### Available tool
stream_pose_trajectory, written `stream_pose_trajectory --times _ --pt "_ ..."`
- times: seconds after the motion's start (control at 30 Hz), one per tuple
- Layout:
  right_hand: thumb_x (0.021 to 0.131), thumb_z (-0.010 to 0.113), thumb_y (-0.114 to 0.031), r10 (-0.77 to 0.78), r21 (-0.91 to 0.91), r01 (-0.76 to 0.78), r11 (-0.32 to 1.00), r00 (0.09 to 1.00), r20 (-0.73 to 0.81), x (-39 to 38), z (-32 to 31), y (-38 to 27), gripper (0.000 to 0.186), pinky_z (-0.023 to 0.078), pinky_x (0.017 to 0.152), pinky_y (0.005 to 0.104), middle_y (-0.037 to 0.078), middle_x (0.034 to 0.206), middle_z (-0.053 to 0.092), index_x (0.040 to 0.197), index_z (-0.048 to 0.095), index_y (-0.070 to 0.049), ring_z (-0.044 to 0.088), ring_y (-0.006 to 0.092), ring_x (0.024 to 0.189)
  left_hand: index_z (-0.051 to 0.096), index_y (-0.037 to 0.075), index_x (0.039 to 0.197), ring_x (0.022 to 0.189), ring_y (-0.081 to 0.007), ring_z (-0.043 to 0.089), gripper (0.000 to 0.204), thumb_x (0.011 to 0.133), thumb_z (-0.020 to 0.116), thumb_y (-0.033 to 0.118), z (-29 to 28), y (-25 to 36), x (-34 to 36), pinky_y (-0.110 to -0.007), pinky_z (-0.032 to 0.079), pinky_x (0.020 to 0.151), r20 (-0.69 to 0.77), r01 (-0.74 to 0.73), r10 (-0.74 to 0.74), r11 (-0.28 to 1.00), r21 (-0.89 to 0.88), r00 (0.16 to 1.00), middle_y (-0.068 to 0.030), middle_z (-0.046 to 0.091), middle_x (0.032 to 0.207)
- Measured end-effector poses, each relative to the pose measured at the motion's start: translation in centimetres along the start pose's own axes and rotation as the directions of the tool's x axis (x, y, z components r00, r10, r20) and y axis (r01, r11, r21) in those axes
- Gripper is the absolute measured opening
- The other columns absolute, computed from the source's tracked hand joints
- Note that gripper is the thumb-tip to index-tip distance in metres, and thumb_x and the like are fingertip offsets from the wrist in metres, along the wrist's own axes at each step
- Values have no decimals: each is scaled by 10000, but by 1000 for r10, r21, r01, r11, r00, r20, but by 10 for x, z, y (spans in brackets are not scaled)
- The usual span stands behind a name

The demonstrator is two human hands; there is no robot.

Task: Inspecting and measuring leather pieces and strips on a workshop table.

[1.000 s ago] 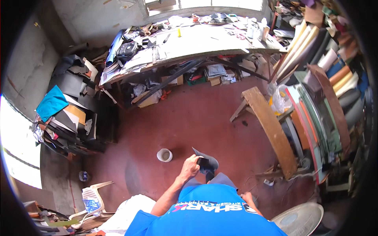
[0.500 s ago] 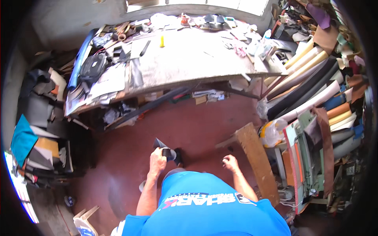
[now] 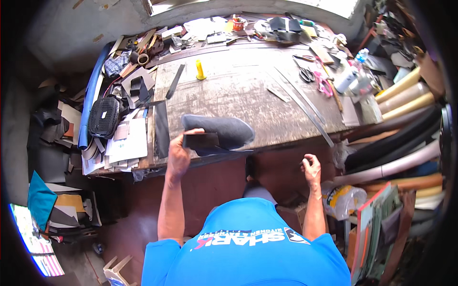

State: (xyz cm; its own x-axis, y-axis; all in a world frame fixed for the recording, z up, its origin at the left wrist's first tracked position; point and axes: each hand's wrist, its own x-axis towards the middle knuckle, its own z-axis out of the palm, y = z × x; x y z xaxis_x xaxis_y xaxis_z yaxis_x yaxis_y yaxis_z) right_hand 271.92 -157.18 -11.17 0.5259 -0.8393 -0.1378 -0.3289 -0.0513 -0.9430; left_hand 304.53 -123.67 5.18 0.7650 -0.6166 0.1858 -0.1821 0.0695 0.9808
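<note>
I'm clamping the dark grey piece [image 3: 224,129] in my left grip [image 3: 178,156]; it's extending rightward, overlapping the surface's [image 3: 224,97] near edge in view. Right grip [image 3: 312,171] is curling; can't tell if it's closed on anything.

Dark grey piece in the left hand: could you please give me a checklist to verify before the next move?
1. Left hand has a grip on the dark grey, round-ended piece: ok.
2. Right hand empty: cannot tell; something dark shows at its fingertips.
3. Dark grey piece resting on the table: cannot tell; it overlaps the front edge in this view.
4. Yellow object standing upright on the table: ok.
5. Long grey strip inside the table's edge: not ok; its near end appears to stick out.
</note>
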Motion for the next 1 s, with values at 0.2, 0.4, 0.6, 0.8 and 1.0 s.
stream_pose_trajectory --times 0.2,0.4,0.6,0.8,1.0 --pt "875 631 -119 29 -20 -29 999 1000 -10 178 18 -5 227 508 612 279 62 850 640 1088 621 -40 616 156 681 710 52 975 727 -138 623 314 963 559 328 -53 -191 115 -303 523 611 -208 535 -519 845 24 829 -41 678 885" --pt "857 633 -144 -211 -612 166 774 977 -3 214 35 12 437 455 896 423 177 1115 513 1275 514 -91 540 367 1049 708 50 954 724 -147 607 269 934 481 193 -46 -237 118 -318 523 584 -428 687 -596 721 87 679 -51 643 815" --pt "862 648 -171 -262 -695 164 700 964 -37 214 41 14 486 445 902 431 167 1136 473 1320 501 -102 521 359 1077 595 -67 901 652 -226 568 259 815 390 64 -73 -257 138 -392 454 586 -511 541 -335 773 332 792 -147 595 728" --pt "859 655 -179 -415 -917 111 382 908 -63 201 61 -36 503 385 1012 428 196 1364 418 1329 497 -92 472 371 1177 608 -34 951 902 -385 586 235 767 465 2 -97 -254 169 -430 465 836 -458 348 65 557 754 887 -227 595 918" --pt "856 663 -120 -39 -312 122 942 964 261 165 141 -134 434 398 1008 418 155 1200 591 1274 555 -72 524 310 1160 619 30 975 882 -347 616 301 702 517 -47 -40 -121 175 -399 482 833 -226 346 -274 847 403 935 -177 624 884"
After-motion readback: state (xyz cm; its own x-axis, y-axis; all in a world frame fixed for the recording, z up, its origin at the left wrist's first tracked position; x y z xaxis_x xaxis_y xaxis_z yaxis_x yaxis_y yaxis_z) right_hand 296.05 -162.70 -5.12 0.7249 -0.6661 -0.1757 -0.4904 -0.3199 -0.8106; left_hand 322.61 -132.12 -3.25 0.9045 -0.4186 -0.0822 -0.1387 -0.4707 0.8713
